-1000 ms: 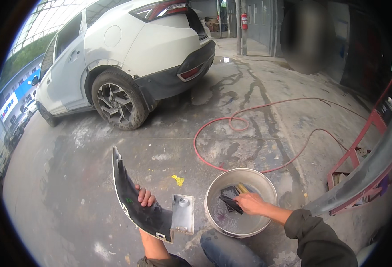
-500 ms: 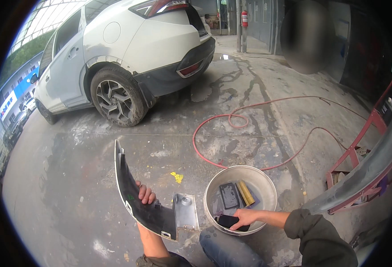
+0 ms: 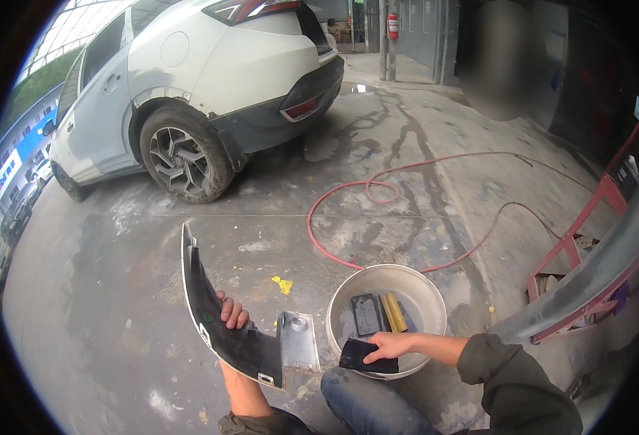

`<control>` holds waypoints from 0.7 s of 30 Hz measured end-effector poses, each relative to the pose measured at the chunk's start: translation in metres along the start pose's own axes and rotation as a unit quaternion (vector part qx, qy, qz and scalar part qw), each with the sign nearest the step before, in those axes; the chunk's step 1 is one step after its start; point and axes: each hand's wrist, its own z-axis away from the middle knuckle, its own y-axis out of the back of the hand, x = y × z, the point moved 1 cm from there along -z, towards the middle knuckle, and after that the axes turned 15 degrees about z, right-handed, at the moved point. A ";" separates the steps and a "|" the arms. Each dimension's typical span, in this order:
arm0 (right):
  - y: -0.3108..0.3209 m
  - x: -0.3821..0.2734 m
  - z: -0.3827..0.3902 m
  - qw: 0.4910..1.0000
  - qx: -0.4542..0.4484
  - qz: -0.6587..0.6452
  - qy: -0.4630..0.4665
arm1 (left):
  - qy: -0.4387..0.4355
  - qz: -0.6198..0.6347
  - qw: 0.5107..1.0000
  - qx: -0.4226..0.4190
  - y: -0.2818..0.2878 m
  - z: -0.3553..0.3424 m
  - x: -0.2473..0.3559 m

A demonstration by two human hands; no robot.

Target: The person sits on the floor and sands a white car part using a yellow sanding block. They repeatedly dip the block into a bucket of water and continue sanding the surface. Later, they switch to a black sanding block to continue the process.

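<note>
My left hand (image 3: 234,312) is closed round the edge of a curved car trim panel (image 3: 243,346), black on its inner face with a pale rim. The panel stands raised on the left, and its right end carries a grey flanged piece. My right hand (image 3: 386,346) pinches a black sheet that looks like sandpaper (image 3: 358,355), at the near left rim of a whitish bucket (image 3: 439,312). Inside the bucket lie a dark rectangular block (image 3: 367,313) and a yellow bar-shaped block (image 3: 392,312). My fingertips under the sheet are hidden.
A white car (image 3: 254,65) with grey patches stands ahead on the left. A red hose (image 3: 319,239) loops over the floor beyond the bucket. At the right are a red metal stand (image 3: 573,250) and a long grey panel (image 3: 587,268). A yellow scrap (image 3: 283,285) lies on the floor.
My right hand has lifted the black sheet from inside the bucket to its near left rim, so more of the sheet shows. The left hand keeps its hold on the trim panel.
</note>
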 end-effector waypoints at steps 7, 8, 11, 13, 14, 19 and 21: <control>-0.013 0.015 -0.023 0.979 -0.100 -0.157 -0.082 | -0.003 0.006 1.000 0.015 -0.004 0.000 -0.003; -0.015 0.016 -0.024 0.978 -0.096 -0.165 -0.078 | -0.008 0.006 1.000 0.019 -0.004 0.001 -0.003; -0.024 0.018 -0.026 0.975 -0.078 -0.204 -0.049 | -0.003 0.004 1.000 0.014 -0.001 0.000 0.000; -0.029 0.026 -0.029 0.975 -0.063 -0.203 -0.066 | 0.003 0.004 1.000 0.014 0.000 -0.001 -0.002; -0.028 0.036 -0.034 0.976 -0.056 -0.188 -0.096 | 0.006 0.003 1.000 0.014 -0.001 -0.002 -0.004; -0.009 0.032 -0.028 0.972 -0.057 -0.227 -0.019 | 0.003 -0.071 0.994 0.081 -0.006 -0.008 0.000; 0.006 0.037 -0.024 0.991 0.007 -0.132 -0.019 | -0.026 -0.199 0.966 0.162 -0.017 -0.010 -0.006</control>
